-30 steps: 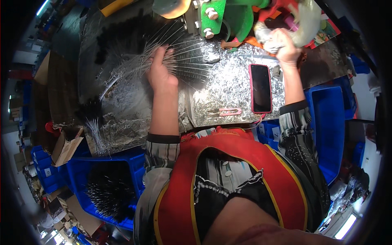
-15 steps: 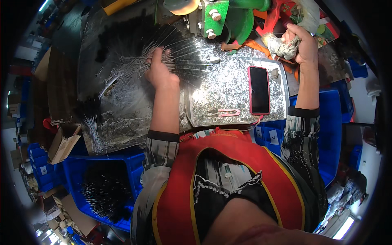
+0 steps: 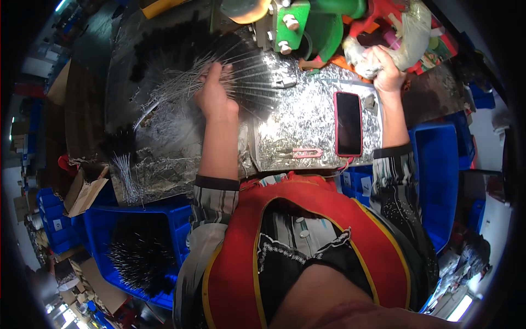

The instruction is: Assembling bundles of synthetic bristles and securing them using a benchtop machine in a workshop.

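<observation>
My left hand (image 3: pixel 215 97) is closed around a fanned bundle of thin twisted-wire brushes (image 3: pixel 252 82). Their bare wire stems stick out to its left, and black bristles spread on its right. At the upper right, my right hand (image 3: pixel 388 71) grips a handle wrapped in whitish cloth or plastic (image 3: pixel 359 59). This handle belongs to red parts beside a green machine (image 3: pixel 296 24) with large bolts. Between my hands a shallow tray (image 3: pixel 274 159) is strewn with shiny wire clippings. More black brushes (image 3: pixel 164 49) lie beyond my left hand.
On the tray rest a phone in a pink case (image 3: pixel 349 123) and pink thread snips (image 3: pixel 307 153). A blue bin (image 3: pixel 96 230) at lower left holds bristly black brushes (image 3: pixel 142 255). Another blue bin (image 3: pixel 438 186) stands at the right. Loose wires (image 3: pixel 127 178) lie by the table's left edge.
My right hand has swung left and slightly toward me together with the wrapped handle. My left hand has barely moved and keeps its hold on the brushes.
</observation>
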A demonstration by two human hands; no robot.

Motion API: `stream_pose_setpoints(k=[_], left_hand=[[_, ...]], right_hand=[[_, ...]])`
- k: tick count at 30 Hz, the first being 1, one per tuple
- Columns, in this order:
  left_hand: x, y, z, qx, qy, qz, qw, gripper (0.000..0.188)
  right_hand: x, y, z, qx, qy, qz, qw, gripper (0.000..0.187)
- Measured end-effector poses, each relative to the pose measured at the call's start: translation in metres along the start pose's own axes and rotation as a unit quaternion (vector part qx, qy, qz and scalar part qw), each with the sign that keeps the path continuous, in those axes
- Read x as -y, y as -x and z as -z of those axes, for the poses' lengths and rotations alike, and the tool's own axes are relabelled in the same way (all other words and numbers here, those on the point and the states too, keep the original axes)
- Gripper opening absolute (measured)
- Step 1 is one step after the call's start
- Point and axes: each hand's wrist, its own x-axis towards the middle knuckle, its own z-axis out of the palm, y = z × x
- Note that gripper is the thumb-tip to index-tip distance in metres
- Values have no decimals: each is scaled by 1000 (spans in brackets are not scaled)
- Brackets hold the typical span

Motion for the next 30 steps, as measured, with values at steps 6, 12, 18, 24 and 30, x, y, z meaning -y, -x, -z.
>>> stream_pose_setpoints(k=[6,12,18,24,30], left_hand=[[-3,-3,1,90,-33,30,995,21],[3,1,-1,40,-7,22,999,21],[2,7,-5,4,4,20,1000,19],[4,7,-5,-15,-9,15,1000,17],[6,8,-7,-19,-3,-4,1000,14]], right_hand=[[46,-8,-11,47,-55,-138,988,16],[59,-9,-20,28,-4,-136,990,32],[83,-19,-21,42,48,-189,980,34],[89,-31,-16,87,61,-201,974,33],[9,1,-5,10,7,40,999,8]])
